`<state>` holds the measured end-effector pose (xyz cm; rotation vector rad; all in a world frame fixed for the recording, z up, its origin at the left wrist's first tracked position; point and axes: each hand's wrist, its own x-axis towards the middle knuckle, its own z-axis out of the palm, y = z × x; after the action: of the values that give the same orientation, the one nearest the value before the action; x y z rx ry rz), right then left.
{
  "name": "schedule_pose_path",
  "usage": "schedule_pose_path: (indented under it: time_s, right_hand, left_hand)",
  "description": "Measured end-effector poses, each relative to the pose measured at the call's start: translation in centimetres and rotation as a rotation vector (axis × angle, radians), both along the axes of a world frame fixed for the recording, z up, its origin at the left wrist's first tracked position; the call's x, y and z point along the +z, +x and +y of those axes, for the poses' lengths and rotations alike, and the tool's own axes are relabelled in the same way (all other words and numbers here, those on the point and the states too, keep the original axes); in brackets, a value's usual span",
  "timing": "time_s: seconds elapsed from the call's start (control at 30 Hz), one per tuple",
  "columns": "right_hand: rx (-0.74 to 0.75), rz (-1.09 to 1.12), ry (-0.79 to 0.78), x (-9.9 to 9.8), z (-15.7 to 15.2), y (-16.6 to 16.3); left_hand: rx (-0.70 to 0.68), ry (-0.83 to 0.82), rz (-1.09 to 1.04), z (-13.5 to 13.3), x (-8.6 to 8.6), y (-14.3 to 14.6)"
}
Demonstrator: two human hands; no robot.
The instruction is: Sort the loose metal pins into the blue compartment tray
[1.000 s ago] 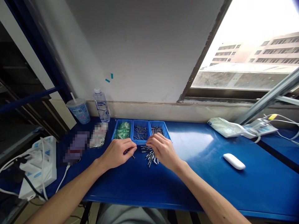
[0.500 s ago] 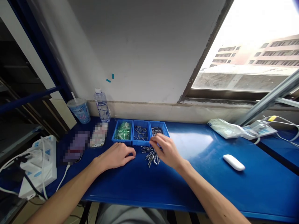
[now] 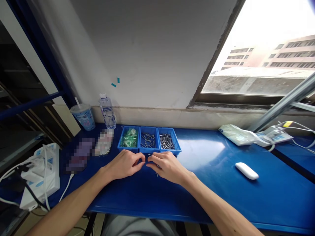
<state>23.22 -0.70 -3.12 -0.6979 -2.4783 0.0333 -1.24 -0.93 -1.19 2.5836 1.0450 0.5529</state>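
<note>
My right grip (image 3: 148,162) hovers over the loose pins (image 3: 157,174) on the blue surface (image 3: 270,200), thumb standing a little apart from the fingers, with metal showing in the gap. My hand covers most of that pile; a few ends stick out below the thumb and beyond the fingertips. My left grip (image 3: 144,161) is just beside it, tip facing tip, thumb and forefinger curled close. I cannot tell whether anything is pinched there.

The pins lie just in front of three blue bins, which stand side by side by the surface's far edge. The left bin (image 3: 133,149) holds green packs (image 3: 130,139); the middle bin (image 3: 148,150) has pins scattered over its floor; the right bin (image 3: 176,151) is heaped with more.

At the far left corner a cup (image 3: 85,118) with a straw and a bottle (image 3: 107,113) stand upright. Nearer the left edge lie two blurred items and a power strip (image 3: 40,177) with cables. Toward the right edge I have a white case (image 3: 246,170), and behind it, near the far edge, a bag (image 3: 236,134) beside another strip (image 3: 274,134).
</note>
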Motion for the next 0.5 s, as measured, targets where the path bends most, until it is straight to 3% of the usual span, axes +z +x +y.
schedule_pose_path:
  time_s: [0.5]
  right_hand:
    - [0.031, 0.022, -0.030, -0.36, -0.03, -0.30]
  left_hand:
    - [0.014, -0.070, -0.010, -0.21, -0.03, 0.41]
